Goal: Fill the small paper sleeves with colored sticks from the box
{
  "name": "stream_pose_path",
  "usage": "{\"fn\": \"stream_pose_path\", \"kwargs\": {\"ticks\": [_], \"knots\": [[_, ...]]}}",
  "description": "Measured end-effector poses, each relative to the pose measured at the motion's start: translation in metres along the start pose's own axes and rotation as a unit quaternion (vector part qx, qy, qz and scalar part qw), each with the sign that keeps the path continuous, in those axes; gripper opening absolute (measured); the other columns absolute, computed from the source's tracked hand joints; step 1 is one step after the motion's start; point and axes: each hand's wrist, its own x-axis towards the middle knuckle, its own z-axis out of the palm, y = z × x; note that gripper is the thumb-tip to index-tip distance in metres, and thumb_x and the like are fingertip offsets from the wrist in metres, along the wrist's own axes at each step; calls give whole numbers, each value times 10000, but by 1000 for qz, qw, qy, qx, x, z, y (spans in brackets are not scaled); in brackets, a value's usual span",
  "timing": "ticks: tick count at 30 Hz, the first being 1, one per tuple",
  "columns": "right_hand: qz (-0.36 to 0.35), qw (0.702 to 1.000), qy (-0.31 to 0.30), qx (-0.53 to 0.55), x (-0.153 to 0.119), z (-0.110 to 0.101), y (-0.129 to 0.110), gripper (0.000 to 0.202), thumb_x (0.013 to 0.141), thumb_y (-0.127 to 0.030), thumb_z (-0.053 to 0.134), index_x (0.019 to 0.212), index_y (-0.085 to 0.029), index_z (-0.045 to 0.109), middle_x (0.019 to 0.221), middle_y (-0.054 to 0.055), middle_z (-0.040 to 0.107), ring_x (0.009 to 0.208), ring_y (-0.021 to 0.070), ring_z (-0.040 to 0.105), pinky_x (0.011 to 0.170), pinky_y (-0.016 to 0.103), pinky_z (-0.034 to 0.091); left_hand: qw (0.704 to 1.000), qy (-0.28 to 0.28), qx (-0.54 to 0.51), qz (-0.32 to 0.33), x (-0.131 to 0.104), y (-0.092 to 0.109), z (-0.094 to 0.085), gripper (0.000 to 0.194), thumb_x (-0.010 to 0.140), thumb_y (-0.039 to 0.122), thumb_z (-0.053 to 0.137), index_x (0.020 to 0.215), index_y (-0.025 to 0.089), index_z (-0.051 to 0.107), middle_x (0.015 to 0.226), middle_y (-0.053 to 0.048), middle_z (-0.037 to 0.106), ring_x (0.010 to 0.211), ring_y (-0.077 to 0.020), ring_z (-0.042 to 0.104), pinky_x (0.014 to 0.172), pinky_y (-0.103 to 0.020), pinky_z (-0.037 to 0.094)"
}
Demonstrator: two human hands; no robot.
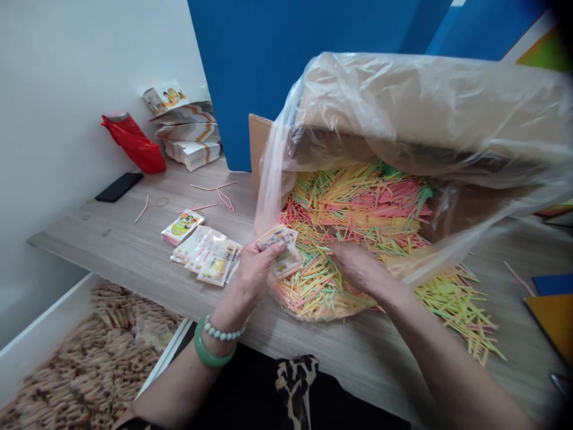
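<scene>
My left hand [255, 266] is closed on small printed plastic packets [286, 254], held between thumb and fingers at the near left edge of a plastic-lined cardboard box. Thin coloured sticks like little straws [358, 203], pink, yellow, green and orange, fill this box and spill toward its front. My right hand [358, 266] reaches into the sticks; its fingertips are hidden among them, so its grip does not show. Left of my left hand, several similar clear packets [217, 263] lie fanned out beside a stack of printed cards [182, 227].
A clear plastic liner [430, 89] drapes over the box's rim. Loose yellow-green sticks [461, 307] lie on the table [107, 239] at right. Back left are a phone [119, 187], a red bag [134, 143] and stacked papers [192, 152]. Below left, a white bin [49, 310] holds many brownish packets.
</scene>
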Motion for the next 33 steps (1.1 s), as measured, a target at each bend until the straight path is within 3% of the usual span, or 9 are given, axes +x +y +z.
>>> {"fn": "stream_pose_path", "kwargs": {"ticks": [3, 9, 15, 18, 22, 25, 28, 31, 33], "knots": [[49, 997, -56, -14, 13, -1, -16, 294, 930, -96, 411, 1013, -126, 691, 951, 140, 751, 851, 233, 697, 717, 289, 440, 1000, -4, -2, -4, -1, -1, 4, 241, 660, 248, 868, 877, 160, 813, 876, -54, 804, 787, -166, 720, 799, -305, 575], [137, 988, -56, -46, 29, -6, -31, 309, 892, -83, 446, 1056, -81, 708, 959, 196, 756, 943, 302, 722, 733, 327, 465, 1000, -16, 2, 4, 1, -1, 4, 235, 663, 252, 864, 871, 153, 818, 854, -57, 805, 768, -155, 711, 788, -285, 567], [96, 990, 24, -101, 21, 1, -31, 362, 897, -66, 417, 1091, -124, 717, 1214, 205, 683, 1120, 346, 637, 876, 416, 470, 1000, -20, 0, 10, 1, 2, 2, 224, 682, 254, 851, 877, 153, 811, 872, -66, 805, 763, -161, 710, 793, -310, 572], [95, 988, 69, -97, 18, 9, -20, 352, 892, -63, 420, 1124, -106, 683, 1219, 212, 666, 1142, 351, 605, 934, 449, 459, 1000, -20, 6, -1, 1, 3, 3, 200, 689, 254, 849, 856, 151, 807, 846, -66, 800, 750, -167, 710, 792, -325, 576], [122, 976, 174, 46, 18, 13, 2, 252, 928, -153, 424, 1066, -134, 635, 1129, 196, 688, 1089, 328, 621, 957, 457, 454, 1000, -21, -8, 1, 1, 5, 3, 203, 693, 238, 841, 874, 153, 804, 894, -73, 805, 792, -178, 722, 805, -329, 579], [122, 915, 235, 305, 19, 13, 9, 156, 933, -260, 437, 921, -212, 585, 918, 103, 707, 917, 263, 657, 871, 402, 493, 1000, -6, -16, 4, 3, 8, 2, 217, 685, 227, 839, 888, 159, 798, 912, -66, 803, 800, -177, 722, 802, -329, 582], [79, 790, 290, 534, 18, 18, -2, 147, 901, -373, 497, 866, -239, 546, 828, 31, 673, 825, 211, 643, 860, 377, 507, 1000, -19, 9, 22, 6, 9, 7, 208, 707, 228, 825, 903, 165, 798, 904, -61, 796, 805, -178, 715, 816, -335, 578], [71, 693, 286, 658, 18, 29, -22, 177, 833, -399, 591, 906, -249, 533, 782, -8, 658, 764, 190, 626, 830, 362, 520, 989, -81, 83, 89, 9, 7, 20, 152, 768, 224, 778, 913, 186, 804, 986, -75, 796, 976, -224, 716, 934, -382, 558], [60, 673, 254, 692, 18, 36, -32, 231, 807, -389, 643, 975, -252, 561, 858, 1, 696, 800, 194, 639, 826, 356, 530, 961, -152, 167, 158, 13, 2, 31, 102, 817, 203, 736, 891, 195, 807, 1150, -98, 774, 1204, -258, 651, 1083, -411, 483]]}}
